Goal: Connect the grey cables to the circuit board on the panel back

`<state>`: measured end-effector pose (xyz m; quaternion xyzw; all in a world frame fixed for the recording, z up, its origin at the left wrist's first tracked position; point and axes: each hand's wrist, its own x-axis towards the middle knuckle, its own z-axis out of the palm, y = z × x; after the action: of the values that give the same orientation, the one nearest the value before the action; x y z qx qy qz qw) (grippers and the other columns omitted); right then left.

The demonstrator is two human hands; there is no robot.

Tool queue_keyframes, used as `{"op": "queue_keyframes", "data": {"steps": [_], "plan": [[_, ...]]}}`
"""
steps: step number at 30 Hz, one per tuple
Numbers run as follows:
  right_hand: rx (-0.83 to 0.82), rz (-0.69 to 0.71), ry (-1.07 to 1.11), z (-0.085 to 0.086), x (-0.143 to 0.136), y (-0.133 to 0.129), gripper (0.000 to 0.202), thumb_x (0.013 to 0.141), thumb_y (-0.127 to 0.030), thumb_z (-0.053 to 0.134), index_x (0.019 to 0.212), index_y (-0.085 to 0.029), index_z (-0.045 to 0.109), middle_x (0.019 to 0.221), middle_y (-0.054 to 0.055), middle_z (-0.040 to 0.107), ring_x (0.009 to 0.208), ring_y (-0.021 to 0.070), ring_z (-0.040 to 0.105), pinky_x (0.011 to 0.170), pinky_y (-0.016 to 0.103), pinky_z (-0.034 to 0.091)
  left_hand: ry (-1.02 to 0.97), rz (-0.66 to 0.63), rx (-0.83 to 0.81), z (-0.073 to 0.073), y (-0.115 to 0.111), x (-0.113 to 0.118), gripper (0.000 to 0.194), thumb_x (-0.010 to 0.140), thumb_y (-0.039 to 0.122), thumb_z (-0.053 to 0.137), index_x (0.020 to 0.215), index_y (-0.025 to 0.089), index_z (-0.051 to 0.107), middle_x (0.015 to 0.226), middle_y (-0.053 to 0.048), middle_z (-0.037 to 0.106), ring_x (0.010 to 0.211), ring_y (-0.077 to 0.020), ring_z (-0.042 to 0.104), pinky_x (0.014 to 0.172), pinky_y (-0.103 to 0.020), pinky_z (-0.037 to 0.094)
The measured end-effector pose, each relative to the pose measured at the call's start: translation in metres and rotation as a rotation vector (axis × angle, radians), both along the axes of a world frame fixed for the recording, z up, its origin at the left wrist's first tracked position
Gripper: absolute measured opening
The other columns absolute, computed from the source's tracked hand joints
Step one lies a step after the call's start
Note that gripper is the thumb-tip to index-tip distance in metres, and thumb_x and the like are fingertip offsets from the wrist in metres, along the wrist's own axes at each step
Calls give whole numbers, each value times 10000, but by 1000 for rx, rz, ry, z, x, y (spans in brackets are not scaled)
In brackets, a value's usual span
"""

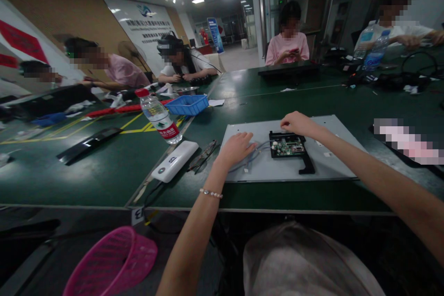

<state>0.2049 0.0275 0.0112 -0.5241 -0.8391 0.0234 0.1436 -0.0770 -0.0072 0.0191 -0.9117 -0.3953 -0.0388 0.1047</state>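
A flat grey panel [326, 127] lies on the green table. On it sits a black frame [306, 165] with a green circuit board [287, 148], and a grey cable [262, 146] runs left from the board. My left hand [237, 149] is over the panel's left part beside the cable, its fingers bent forward; whether it touches the cable is unclear. At the frame's upper edge is my right hand [297, 123], fingers curled together and pointing left; anything between the fingertips is too small to make out.
Left of the panel are glasses [203, 156], a white power bank [175, 161], a water bottle [160, 118] and a blue basket [189, 105]. A pink basket [114, 259] stands below the table edge. Several people sit around the table.
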Motion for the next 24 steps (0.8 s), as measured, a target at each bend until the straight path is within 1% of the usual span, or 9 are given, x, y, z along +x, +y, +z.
{"op": "queue_keyframes", "data": {"steps": [3,6,9,12,16,18,20,22,24], "plan": [[123,-114,-46,2,13,-6,268,870,-225,476,936,-183,732,1020,98,702,897,243,642,725,309,470,-19,-2,17,0,1,-1,353,971,406,362,1167,148,502,1044,-106,611,1014,-248,566,867,-360,410],[90,-165,-80,-2,26,-14,269,880,-238,477,922,-177,735,1021,124,696,923,259,641,760,321,474,-25,-7,42,1,1,0,343,972,392,365,1173,150,503,1047,-100,608,1025,-247,556,871,-359,407],[4,-153,-50,-8,38,-18,284,889,-262,470,915,-172,738,998,128,703,944,261,641,814,327,471,-10,-4,72,1,0,1,330,972,379,374,1170,152,507,1043,-92,606,1016,-242,553,869,-356,403],[-9,-122,29,-9,50,-20,333,907,-272,421,967,-154,727,1033,123,701,971,254,636,856,340,464,1,-2,110,3,1,1,311,970,357,387,1166,150,512,1040,-93,602,1016,-239,547,857,-354,399],[31,-88,132,7,54,-31,351,897,-311,437,1042,-131,701,1079,131,685,1001,271,620,888,394,459,52,-69,171,14,-1,6,237,957,303,427,1099,153,542,997,-86,599,951,-226,559,793,-339,401],[48,-46,240,23,45,-44,341,895,-328,453,1057,-151,696,1089,119,681,1018,269,609,915,415,448,119,-181,212,25,-12,18,163,943,253,451,992,151,569,938,-80,599,880,-215,563,738,-325,396],[-7,42,433,40,25,-63,330,894,-357,474,1082,-188,685,1108,91,677,1044,256,597,939,422,440,190,-388,258,39,-37,38,136,928,179,455,873,152,576,851,-72,597,811,-199,559,680,-308,383],[-210,163,711,53,-4,-87,337,895,-392,485,1126,-219,660,1155,70,663,1071,235,591,941,409,450,173,-652,304,52,-76,66,156,925,157,447,853,163,585,810,-69,600,768,-183,556,631,-299,378],[-557,303,983,58,-40,-113,385,894,-432,491,1206,-239,607,1264,74,607,1138,225,565,940,393,461,109,-902,350,60,-122,97,223,940,186,405,908,205,625,819,-76,617,770,-172,575,608,-303,396]]}}
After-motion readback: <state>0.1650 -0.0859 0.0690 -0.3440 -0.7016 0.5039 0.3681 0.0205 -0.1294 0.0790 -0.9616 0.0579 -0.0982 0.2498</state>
